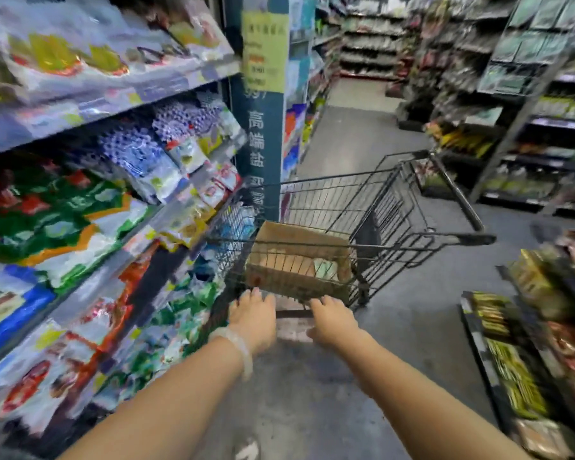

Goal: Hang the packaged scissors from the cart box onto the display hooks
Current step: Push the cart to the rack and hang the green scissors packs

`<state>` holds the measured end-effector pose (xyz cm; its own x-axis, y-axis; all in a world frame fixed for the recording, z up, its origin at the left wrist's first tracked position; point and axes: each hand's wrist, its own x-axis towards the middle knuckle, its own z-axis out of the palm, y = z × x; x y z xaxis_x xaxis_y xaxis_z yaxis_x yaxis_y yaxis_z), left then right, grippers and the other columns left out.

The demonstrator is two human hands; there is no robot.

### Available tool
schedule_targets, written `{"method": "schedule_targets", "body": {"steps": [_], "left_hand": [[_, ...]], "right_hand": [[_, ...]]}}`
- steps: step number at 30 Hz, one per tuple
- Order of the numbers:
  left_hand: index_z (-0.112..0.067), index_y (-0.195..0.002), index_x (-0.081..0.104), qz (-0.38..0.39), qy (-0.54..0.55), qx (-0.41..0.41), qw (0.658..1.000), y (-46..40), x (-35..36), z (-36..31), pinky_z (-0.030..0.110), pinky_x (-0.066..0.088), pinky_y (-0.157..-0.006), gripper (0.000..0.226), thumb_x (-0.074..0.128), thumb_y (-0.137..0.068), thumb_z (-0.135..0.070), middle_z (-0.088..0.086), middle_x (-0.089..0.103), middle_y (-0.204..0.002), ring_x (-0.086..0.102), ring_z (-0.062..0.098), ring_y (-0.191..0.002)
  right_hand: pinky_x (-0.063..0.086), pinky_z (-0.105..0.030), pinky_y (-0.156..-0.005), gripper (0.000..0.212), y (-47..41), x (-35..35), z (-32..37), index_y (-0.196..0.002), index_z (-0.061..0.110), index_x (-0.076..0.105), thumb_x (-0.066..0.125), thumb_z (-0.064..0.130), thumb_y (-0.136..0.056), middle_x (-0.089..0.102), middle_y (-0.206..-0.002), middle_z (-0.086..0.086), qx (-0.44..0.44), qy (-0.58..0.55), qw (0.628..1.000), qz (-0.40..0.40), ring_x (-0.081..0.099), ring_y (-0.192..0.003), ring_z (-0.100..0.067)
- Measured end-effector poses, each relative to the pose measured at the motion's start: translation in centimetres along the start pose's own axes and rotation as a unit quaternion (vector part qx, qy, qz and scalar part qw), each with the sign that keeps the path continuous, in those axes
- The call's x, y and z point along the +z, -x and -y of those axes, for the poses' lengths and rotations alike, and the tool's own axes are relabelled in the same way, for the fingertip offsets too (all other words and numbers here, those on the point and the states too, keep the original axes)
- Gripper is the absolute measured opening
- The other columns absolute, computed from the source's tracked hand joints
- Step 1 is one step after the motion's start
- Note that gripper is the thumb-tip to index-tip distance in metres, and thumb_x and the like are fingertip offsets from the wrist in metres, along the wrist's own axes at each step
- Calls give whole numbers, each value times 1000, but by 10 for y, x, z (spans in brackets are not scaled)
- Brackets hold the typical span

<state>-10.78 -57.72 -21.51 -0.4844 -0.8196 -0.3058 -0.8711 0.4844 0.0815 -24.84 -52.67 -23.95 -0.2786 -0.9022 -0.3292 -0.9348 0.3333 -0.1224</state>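
Note:
A black wire shopping cart [395, 207] stands in the aisle, its push handle at the far right end. A brown cardboard box [299, 257] lies in the basket. Inside it I see flat pale packages [324, 269], too blurred to identify. My left hand [254, 318] and my right hand [334, 322] both grip the cart's near rim, fingers curled over the wire, just in front of the box. No display hooks are recognisable in the blur.
Shelves of bagged goods [80, 194] run close along the left of the cart. A blue pillar with a yellow sign [264, 51] stands behind it. Low racks of packets [518, 360] sit at the right. The grey aisle floor [356, 127] runs on ahead.

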Motion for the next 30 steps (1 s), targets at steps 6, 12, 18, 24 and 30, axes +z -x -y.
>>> {"method": "schedule_targets", "body": {"steps": [6,12,18,24,30], "left_hand": [[-15,-143,31,7,-10,40,999,-126,-27,-15,45,20,-115,57,53,-90,-21,13,23,-153,18,32,-142],[-13,-146,25,10,-43,64,997,-261,-70,-12,45,20,-115,62,52,-90,-16,15,20,-154,17,32,-143],[-13,-145,27,61,-44,72,995,-358,-74,-14,46,20,-116,62,55,-90,-19,15,21,-153,19,32,-142],[-15,-147,23,142,-27,56,988,-445,-42,-18,45,19,-115,63,51,-92,-24,14,21,-153,17,32,-143],[-15,-140,34,271,5,9,962,-513,23,-19,43,28,-109,50,45,-96,-34,12,31,-147,27,32,-138]], "right_hand": [[39,-43,-100,48,-106,-34,-35,-127,11,41,59,29,-86,44,-132,-13,42,-10,999,-19,40,-124,-34],[41,-43,-97,48,-229,-88,-64,-131,13,39,55,27,-88,44,-131,-13,76,-37,996,-29,43,-122,-33],[41,-45,-100,47,-313,-93,-94,-131,13,38,53,31,-90,44,-132,-13,108,-60,992,17,43,-122,-33],[41,-44,-101,54,-398,-63,-131,-137,15,34,52,36,-90,42,-135,-12,130,-99,983,87,44,-123,-32],[40,-41,-102,56,-465,6,-174,-137,16,34,56,33,-88,40,-139,-13,166,-133,951,222,43,-124,-32]]}}
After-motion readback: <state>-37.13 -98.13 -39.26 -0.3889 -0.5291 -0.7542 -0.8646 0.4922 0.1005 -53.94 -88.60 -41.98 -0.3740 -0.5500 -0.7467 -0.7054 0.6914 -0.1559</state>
